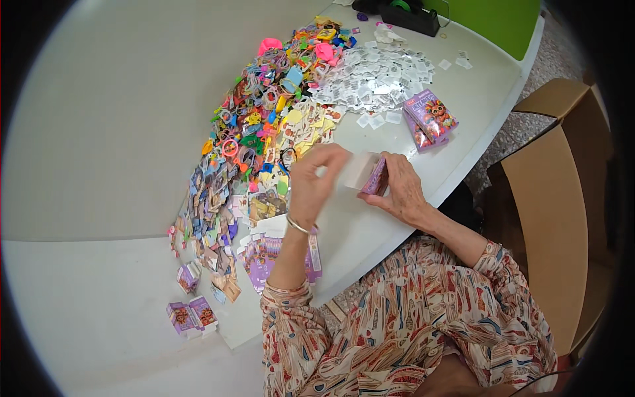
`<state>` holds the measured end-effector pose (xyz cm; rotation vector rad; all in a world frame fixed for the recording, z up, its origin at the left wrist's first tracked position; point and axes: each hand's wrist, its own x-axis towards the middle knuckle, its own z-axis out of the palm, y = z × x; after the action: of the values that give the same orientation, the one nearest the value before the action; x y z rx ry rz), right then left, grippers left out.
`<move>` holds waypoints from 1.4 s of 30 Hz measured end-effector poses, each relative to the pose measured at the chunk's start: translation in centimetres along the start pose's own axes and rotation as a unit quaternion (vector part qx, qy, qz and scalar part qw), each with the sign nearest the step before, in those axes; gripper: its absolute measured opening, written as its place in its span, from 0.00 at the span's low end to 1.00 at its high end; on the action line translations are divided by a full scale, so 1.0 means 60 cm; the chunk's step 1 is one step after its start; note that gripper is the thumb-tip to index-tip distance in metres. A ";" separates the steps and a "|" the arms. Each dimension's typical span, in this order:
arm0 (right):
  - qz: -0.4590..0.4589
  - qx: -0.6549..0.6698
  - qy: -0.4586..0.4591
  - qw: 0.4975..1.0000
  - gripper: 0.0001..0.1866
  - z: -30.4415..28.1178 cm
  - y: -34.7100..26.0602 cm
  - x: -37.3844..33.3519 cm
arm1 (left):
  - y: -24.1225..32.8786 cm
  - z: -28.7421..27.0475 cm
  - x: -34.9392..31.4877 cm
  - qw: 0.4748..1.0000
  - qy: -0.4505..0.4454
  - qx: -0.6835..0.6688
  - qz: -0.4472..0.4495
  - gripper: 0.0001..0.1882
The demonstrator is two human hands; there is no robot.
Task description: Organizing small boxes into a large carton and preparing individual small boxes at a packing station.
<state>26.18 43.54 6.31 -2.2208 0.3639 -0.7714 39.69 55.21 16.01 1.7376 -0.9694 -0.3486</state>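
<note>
My right hand [405, 188] grips a small purple cardboard box [377, 177], thumb at its lower end and fingers along its far side. A white flap of the box sticks out toward the left. Beside that flap is my left hand [319, 175], a bracelet on its wrist, its fingers curled and smeared by motion; whether they hold anything cannot be made out. Under my left forearm lies a fanned stack of flat purple cartons [261, 259]. Just beyond the left hand spreads a pile of cream printed cards [307, 126].
A long heap of colourful small toys [254, 119] curves along the left. White paper slips [377, 76] lie at the back, near filled purple boxes [431, 119]. More purple boxes [192, 316] sit front left. A tape dispenser [410, 18] stands far back; an open brown carton [549, 218] is at right.
</note>
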 end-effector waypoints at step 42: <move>-0.013 -0.030 0.035 0.999 0.45 0.008 0.017 -0.008 | -0.068 -0.055 0.005 0.966 0.144 0.212 -0.037 0.10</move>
<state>26.09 43.32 5.13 -2.2614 0.3987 -0.8645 43.80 57.60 13.70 2.1439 -0.8062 0.0766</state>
